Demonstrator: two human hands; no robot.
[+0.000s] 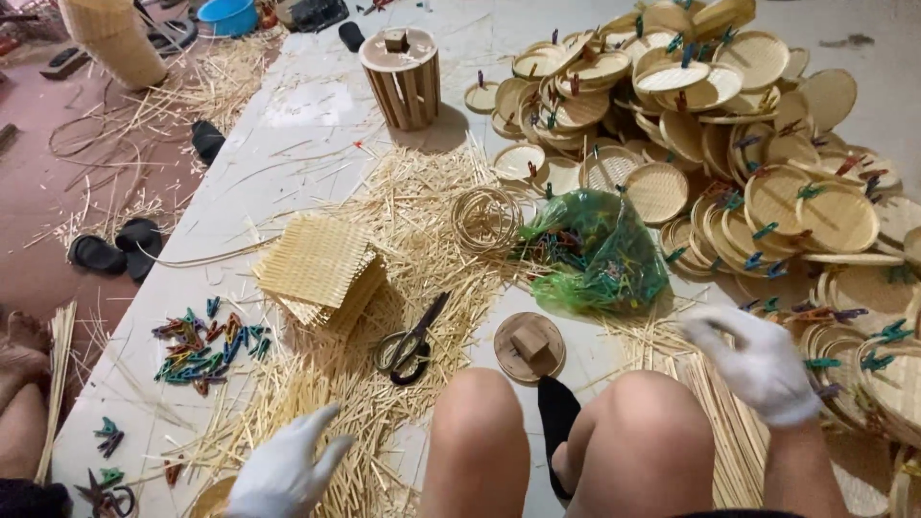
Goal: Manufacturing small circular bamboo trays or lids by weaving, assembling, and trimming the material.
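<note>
My left hand, in a white glove, hovers low at the bottom over loose bamboo strips, fingers spread and holding nothing. My right hand, also gloved, is raised beside my right knee, fingers apart and empty, just left of a pile of woven round trays. Between my knees and the strips lie black scissors and a round wooden disc with a block on top. A stack of square woven mats lies further out to the left.
A green plastic bag of coloured clips and a coil of thin rings lie ahead. Loose clips are scattered at the left. A slatted wooden cylinder stands at the back. Black sandals sit on the floor at left.
</note>
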